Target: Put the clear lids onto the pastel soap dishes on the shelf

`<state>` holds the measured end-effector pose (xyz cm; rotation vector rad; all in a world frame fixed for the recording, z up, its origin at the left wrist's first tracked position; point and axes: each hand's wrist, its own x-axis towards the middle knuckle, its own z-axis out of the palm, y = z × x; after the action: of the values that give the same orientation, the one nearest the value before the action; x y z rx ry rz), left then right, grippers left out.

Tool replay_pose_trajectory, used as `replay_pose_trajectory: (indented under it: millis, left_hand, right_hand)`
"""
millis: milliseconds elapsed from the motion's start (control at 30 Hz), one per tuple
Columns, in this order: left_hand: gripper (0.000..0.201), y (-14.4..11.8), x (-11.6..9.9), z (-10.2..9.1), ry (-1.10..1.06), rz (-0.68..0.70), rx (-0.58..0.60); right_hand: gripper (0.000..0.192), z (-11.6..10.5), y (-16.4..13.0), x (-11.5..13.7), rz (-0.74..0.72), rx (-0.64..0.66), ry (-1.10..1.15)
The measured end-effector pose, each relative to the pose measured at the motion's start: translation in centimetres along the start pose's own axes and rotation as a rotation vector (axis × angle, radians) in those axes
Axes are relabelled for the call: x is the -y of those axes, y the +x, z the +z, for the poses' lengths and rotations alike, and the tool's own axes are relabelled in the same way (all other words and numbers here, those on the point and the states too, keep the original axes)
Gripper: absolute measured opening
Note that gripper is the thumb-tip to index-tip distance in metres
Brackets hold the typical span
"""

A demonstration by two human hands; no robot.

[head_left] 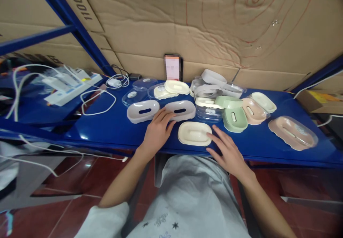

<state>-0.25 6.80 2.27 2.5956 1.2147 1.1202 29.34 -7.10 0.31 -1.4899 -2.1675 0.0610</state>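
Observation:
My left hand (158, 129) is at the left end of a pale lilac oval soap dish (187, 106) with a slot in its base. Its fingers reach over the front rim, and the thumb lies outside against the front wall. A matching lilac soap dish (142, 111) sits just left of that hand. In front lies a cream oval dish (194, 139) with a raised bar in the middle. My right hand (226, 148) is spread at its right end, fingertips at the rim; whether they touch it I cannot tell.
Clear lids (134, 97) and a cream dish (177, 87) lie behind. Grey pieces (213, 77) are piled at the back, with green dishes (235, 119) and pink ones (253, 112) to the right. A lidded pink dish (293, 132), phone (172, 67) and power strip (73, 89) surround them.

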Motion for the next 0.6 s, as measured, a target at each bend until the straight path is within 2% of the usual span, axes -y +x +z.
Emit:
replay_pose_trajectory:
  millis: [100,200,300,433,500,600]
  left_hand:
    - [0.022,-1.1,-1.6,-1.4,-0.1,0.098,-0.029]
    - [0.024,-2.0,-2.9,-1.4,-0.186,0.188,0.024]
    - [0.025,-2.5,-3.1,0.0,-0.21,0.286,0.131]
    - [0.023,-2.5,-2.7,1.4,-0.199,0.333,0.216]
    - [0.021,-2.4,-2.5,1.3,-0.194,0.347,0.229]
    - [0.02,-1.8,-1.6,0.1,-0.177,0.338,0.208]
  right_hand:
    - [0.086,0.2,-0.3,-0.2,0.032,-0.12,0.023]
    - [0.09,0.2,-0.2,-0.2,-0.002,-0.129,0.003]
    - [0.079,0.1,0.1,-0.2,-0.03,-0.073,-0.02]
    - [0.055,0.1,0.3,-0.1,-0.056,-0.038,-0.046]
    - [0.045,0.1,0.3,-0.1,-0.073,-0.029,-0.065]
    - [0.043,0.1,0.3,-0.1,-0.075,-0.023,-0.073]
